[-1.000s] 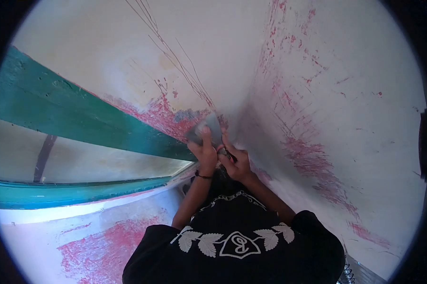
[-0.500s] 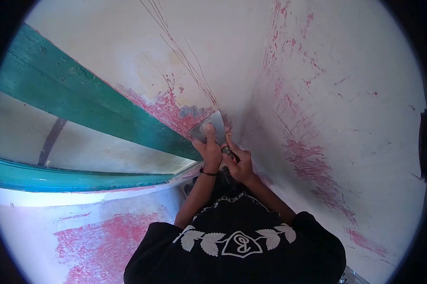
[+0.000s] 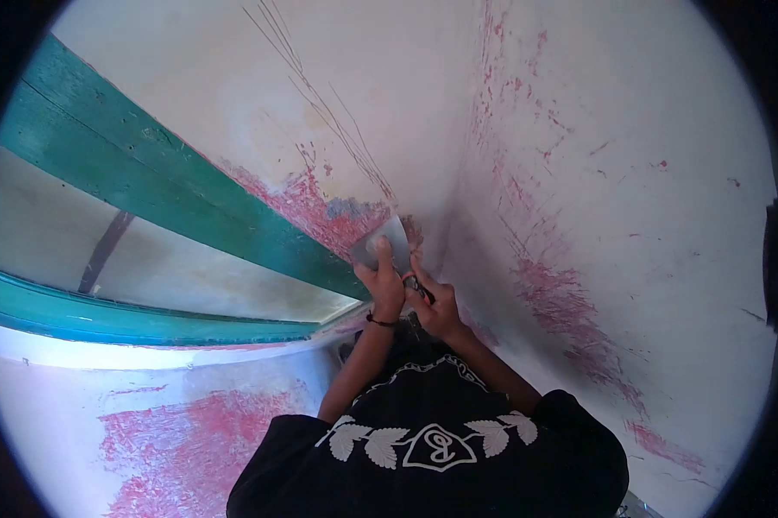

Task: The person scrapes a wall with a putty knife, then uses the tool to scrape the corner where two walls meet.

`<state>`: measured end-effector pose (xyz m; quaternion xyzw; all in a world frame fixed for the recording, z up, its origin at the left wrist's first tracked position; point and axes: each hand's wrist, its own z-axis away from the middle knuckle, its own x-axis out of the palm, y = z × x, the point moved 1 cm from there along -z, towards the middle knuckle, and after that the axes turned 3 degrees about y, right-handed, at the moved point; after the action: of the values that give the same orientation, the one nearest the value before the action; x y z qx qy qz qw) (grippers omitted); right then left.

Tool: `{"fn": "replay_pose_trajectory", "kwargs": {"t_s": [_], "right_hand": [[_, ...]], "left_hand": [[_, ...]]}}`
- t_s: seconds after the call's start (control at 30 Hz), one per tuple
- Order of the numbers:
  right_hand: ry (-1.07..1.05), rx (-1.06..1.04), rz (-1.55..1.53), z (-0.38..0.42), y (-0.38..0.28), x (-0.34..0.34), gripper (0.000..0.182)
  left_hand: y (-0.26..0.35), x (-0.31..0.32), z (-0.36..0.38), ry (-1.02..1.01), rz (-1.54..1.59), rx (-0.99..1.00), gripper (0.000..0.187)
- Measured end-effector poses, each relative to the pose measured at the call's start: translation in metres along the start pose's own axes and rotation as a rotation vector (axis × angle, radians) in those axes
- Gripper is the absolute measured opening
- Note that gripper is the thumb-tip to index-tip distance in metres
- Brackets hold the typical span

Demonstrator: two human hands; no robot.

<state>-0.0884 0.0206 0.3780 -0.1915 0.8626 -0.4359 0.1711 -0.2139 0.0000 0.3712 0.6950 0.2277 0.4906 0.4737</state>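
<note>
A metal scraper (image 3: pixel 394 231) has its broad blade against the wall (image 3: pixel 423 129), beside a patch of pink, roughened surface (image 3: pixel 307 207). My left hand (image 3: pixel 384 289) is closed on the scraper, with one digit stretched up and pressed flat on the blade's face. My right hand (image 3: pixel 438 308) wraps the red and black handle (image 3: pixel 416 285) just to the right. Both hands are close together, and part of the handle is hidden by the fingers. A dark band circles my left wrist.
Green-painted wooden frame (image 3: pixel 173 173) runs diagonally on the left, with a lower turquoise bar (image 3: pixel 147 315). On the right, a side wall (image 3: pixel 665 242) meets the front wall at a corner and carries pink scraped marks. Thin cracks or scratched lines (image 3: pixel 328 112) run above the blade.
The blade has shifted slightly downward along the wall and looks more tilted or bent. Both hands keep their hold on the scraper. The view has moved a little.
</note>
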Motion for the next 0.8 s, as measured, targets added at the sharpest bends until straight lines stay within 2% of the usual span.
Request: {"fn": "replay_pose_trajectory", "kwargs": {"t_s": [0.07,0.23,0.33,0.43,0.53,0.63,0.8], "right_hand": [[-0.029,0.071,-0.023,0.003,0.003,-0.001,0.06],[-0.029,0.127,-0.104,-0.027,-0.026,-0.006,0.06],[-0.014,0.068,-0.12,-0.028,-0.019,-0.004,0.06],[-0.047,0.129,-0.032,0.0,0.002,-0.005,0.061],[-0.012,0.002,-0.029,-0.006,-0.001,-0.006,0.061],[-0.02,0.128,-0.077,-0.027,-0.029,-0.011,0.06],[-0.05,0.118,-0.058,-0.013,-0.008,-0.007,0.058]], "left_hand": [[-0.008,-0.003,-0.004,0.024,-0.001,0.019,0.032],[0.085,0.053,0.001,-0.136,0.05,-0.012,0.033],[0.088,0.059,0.008,-0.085,0.102,-0.087,0.025],[0.052,0.039,0.017,-0.02,-0.029,-0.034,0.026],[0.043,0.032,0.01,-0.022,-0.089,0.061,0.024],[0.066,0.046,0.006,-0.028,-0.12,0.008,0.02],[0.045,0.036,0.006,-0.027,-0.041,0.032,0.024]]}}
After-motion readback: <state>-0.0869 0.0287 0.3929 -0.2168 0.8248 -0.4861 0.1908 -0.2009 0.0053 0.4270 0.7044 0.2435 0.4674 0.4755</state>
